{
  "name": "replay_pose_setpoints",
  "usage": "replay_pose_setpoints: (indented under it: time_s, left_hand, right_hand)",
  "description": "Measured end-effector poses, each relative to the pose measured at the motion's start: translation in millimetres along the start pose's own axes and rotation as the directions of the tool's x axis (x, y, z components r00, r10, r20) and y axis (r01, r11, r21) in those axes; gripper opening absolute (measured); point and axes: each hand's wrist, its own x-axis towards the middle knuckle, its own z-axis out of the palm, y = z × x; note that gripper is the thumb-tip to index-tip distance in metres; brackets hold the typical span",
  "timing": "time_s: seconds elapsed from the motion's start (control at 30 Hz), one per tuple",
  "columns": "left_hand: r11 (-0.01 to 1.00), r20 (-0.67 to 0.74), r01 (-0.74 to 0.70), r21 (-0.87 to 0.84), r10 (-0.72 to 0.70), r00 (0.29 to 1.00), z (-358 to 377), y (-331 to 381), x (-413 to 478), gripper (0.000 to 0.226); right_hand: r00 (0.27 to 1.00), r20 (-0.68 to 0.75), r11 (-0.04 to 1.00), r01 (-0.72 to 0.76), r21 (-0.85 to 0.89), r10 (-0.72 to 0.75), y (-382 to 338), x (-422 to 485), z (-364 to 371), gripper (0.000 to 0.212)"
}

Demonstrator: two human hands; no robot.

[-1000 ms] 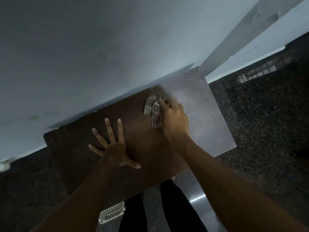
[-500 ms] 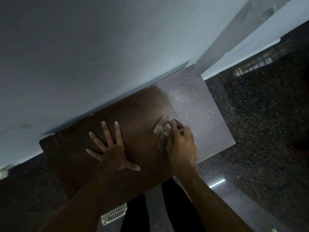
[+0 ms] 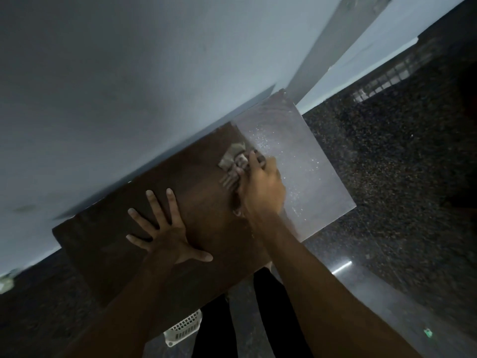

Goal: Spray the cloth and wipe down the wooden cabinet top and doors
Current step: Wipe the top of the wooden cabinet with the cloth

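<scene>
**Watch the unwiped half and the bunched cloth**

Your right hand has its fingers clenched around the cloth, pressing it onto the cabinet top; your left hand lies flat with fingers spread and released, at 8 o'clock from the cloth. The cloth is crumpled and pale, sitting toward the far edge. From it toward 3 o'clock the top looks grey and speckled, likely dust or spray droplets. A bunched cloth covers little, so you could leave streaks. Lean hard on the braced palm and it may smudge the dark wood. The doors are out of view.
</scene>
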Motion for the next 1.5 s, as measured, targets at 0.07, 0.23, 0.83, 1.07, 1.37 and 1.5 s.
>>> replay_pose_setpoints:
  time_s: [0.07,0.23,0.83,1.07,1.37,1.5]
  left_hand:
    - [1.0,0.01,-0.006,-0.006,0.006,1.0,-1,0,0,0.181]
    - [1.0,0.017,-0.017,-0.015,0.017,1.0,-2,-2,1,0.182]
    - [1.0,-0.047,0.001,0.007,0.0,0.999,1,-1,0,0.176]
    - [1.0,-0.044,0.006,0.016,-0.005,0.999,1,-3,2,0.175]
    - [1.0,0.037,-0.022,0.002,0.022,0.999,-5,0,1,0.18]
    - [1.0,0.021,-0.026,0.01,0.025,0.999,-4,-2,3,0.181]
  right_hand:
    - [1.0,0.015,0.999,-0.023,-0.026,0.023,33,-37,0,0.058]
    - [0.977,0.031,0.978,-0.208,-0.034,0.209,112,-127,-3,0.058]
    - [0.999,-0.011,0.998,0.052,-0.031,-0.052,-53,40,8,0.035]
    - [0.994,0.038,0.994,0.104,-0.038,-0.103,-57,47,3,0.045]
    - [0.997,0.04,0.998,-0.06,-0.025,0.061,101,-99,-13,0.048]
    - [0.99,0.01,0.988,-0.141,-0.054,0.142,132,-131,-11,0.051]
